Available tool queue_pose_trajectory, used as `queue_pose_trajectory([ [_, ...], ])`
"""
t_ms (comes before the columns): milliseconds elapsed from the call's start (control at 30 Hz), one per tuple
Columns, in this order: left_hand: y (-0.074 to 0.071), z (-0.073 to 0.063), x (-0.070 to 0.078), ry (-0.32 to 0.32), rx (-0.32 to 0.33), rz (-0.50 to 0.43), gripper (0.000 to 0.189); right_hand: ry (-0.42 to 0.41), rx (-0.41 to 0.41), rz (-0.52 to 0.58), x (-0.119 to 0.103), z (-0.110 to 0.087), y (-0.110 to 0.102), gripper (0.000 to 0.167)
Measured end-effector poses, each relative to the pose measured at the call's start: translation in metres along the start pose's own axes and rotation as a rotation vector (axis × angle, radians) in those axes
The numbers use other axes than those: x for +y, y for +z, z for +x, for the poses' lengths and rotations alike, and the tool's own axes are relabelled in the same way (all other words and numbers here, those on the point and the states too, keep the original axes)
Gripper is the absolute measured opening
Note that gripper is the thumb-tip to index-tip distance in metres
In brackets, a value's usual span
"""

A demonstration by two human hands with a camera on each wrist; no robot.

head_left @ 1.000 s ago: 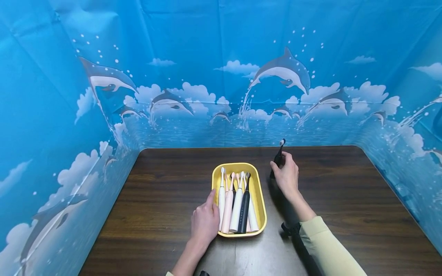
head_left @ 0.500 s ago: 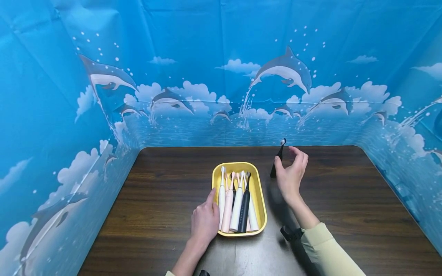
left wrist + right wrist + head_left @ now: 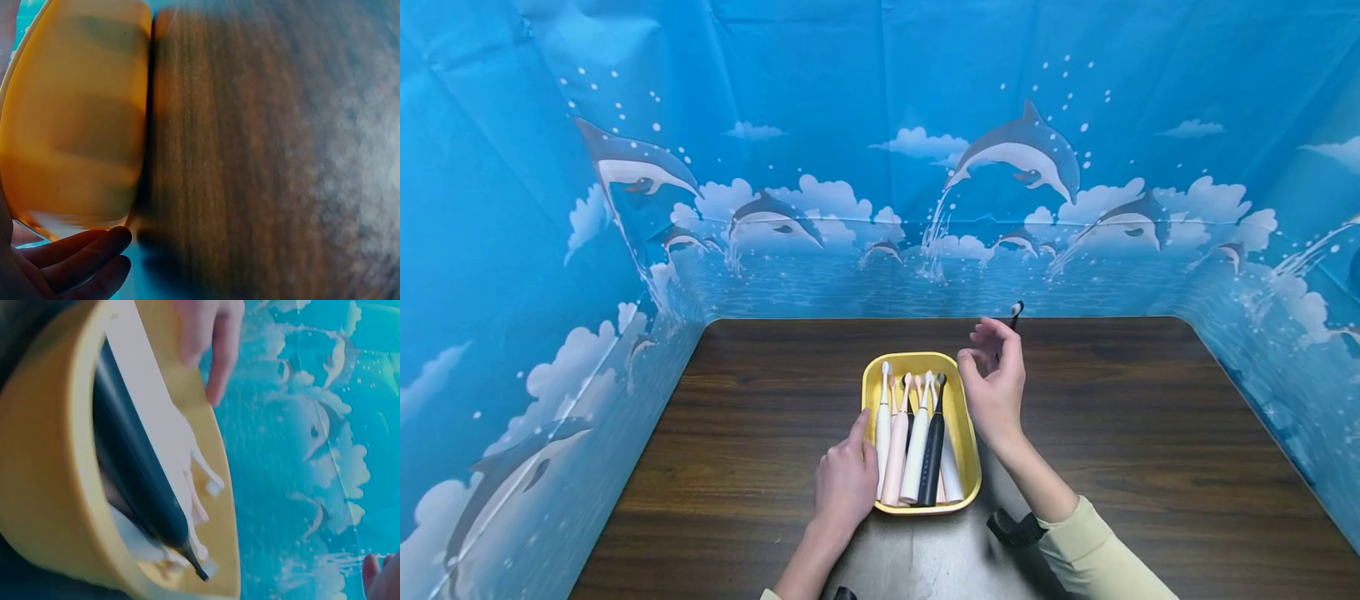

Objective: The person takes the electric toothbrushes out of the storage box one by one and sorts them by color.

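Head view: the right hand [image 3: 996, 387] is raised just beyond the right rim of the yellow tray [image 3: 925, 510], its grip wide, thumb and fingers apart and holding nothing; it hides all but the head and neck of a single black toothbrush [image 3: 1017, 314], whose base cannot be seen. White, pink and black toothbrushes [image 3: 932, 450] lie overlapping in the tray, the lower ones partly covered. The left hand [image 3: 846, 483] touches the left rim, index finger along it; whether its grip pinches the rim cannot be told. Left wrist view: the tray wall and counter [image 3: 225, 156] are blurred, with left-hand fingers in shadow at the tray's lower edge. Right wrist view: the tray is cut off above, and only fingertips of the right hand enter the lower right corner.
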State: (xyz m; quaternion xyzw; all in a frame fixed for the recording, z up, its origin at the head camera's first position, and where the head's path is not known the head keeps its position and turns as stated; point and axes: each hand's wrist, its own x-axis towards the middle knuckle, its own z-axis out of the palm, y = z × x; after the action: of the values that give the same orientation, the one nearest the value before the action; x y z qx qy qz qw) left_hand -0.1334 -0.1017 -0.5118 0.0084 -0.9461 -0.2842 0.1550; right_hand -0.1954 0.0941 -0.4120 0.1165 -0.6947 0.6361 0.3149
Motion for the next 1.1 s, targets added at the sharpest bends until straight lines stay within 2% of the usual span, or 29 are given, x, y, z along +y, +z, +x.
queue_pose_trajectory([
  [100, 0.000, 0.000, -0.001, 0.010, 0.015, 0.002, 0.046, 0.141, -0.059, 0.046, 0.012, -0.005, 0.003, 0.052],
  [233, 0.000, 0.000, -0.001, 0.013, 0.017, -0.002, 0.046, 0.303, -0.117, 0.046, 0.022, -0.011, 0.004, 0.054],
  [467, 0.001, 0.000, -0.001, 0.003, 0.005, -0.012, 0.047, 0.453, -0.252, -0.048, 0.034, -0.018, 0.009, 0.063],
  [667, 0.002, 0.000, -0.002, 0.011, 0.019, -0.012, 0.046, 0.596, -0.330, -0.172, 0.038, -0.024, 0.016, 0.075],
  [867, 0.000, 0.000, -0.002, 0.015, 0.028, -0.021, 0.046, 0.661, -0.364, -0.310, 0.040, -0.028, 0.023, 0.081],
  [1100, -0.001, 0.000, -0.002, 0.016, 0.026, -0.029, 0.047, 0.656, -0.398, -0.349, 0.047, -0.034, 0.027, 0.085],
])
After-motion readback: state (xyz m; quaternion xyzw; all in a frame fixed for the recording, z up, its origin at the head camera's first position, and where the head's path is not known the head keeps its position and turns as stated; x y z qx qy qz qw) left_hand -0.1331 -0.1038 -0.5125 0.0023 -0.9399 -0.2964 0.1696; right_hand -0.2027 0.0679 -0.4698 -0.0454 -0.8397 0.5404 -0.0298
